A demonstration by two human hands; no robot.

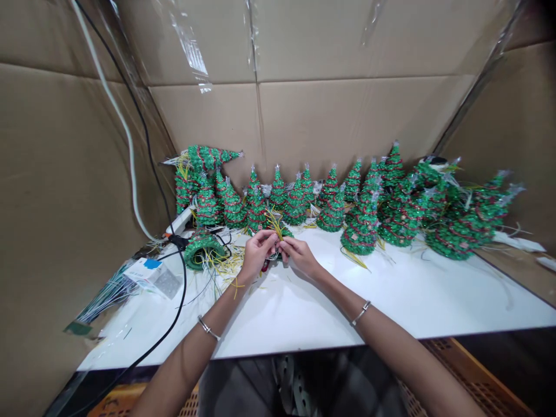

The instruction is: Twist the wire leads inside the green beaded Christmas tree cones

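Note:
Both hands meet near the middle of the white table [278, 324]. My left hand [259, 250] is closed on a bunch of yellow wires [276, 225] that fans upward. My right hand [299, 255] pinches the same bunch from the other side, its fingertips close to the left ones. Just behind and below the fingers is a green tinsel piece [285, 233], mostly hidden by the hands. A small red object [265, 265] shows under my left hand. To the left, a green tinsel tree [203, 250] lies tipped with its hollow base toward me, beside loose yellow wires [228, 263].
Several green tinsel trees [296, 200] with red garlands stand along the cardboard wall [347, 116]. A white and blue box [154, 275] and a wire bundle [106, 292] lie at the left. A black cable [184, 289] crosses the table's left side. Orange crates [482, 376] are below.

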